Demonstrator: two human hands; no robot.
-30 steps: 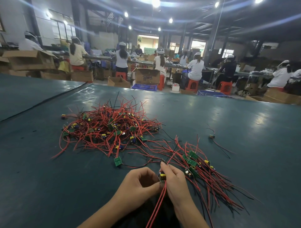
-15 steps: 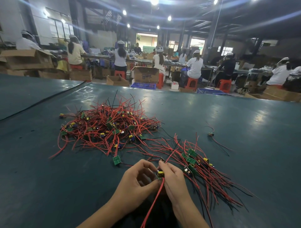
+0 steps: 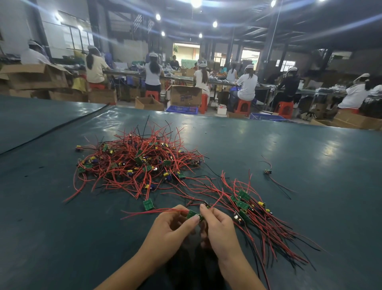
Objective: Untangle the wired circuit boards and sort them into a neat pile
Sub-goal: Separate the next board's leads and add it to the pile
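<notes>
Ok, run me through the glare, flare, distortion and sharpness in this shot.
Head view: the ceiling lamps throw bluish flare streaks; the dark green table mirrors them as pale glare patches; wide-angle distortion leans the pillars inward; the held circuit board is fairly sharp, the seated workers behind softer.

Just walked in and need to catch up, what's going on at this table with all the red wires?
A person is sorting small wired circuit boards. The left hand and right hand pinch one green board, its red wires trailing left over the table. A tangled heap lies farther back; a straighter pile lies to the right.
</notes>
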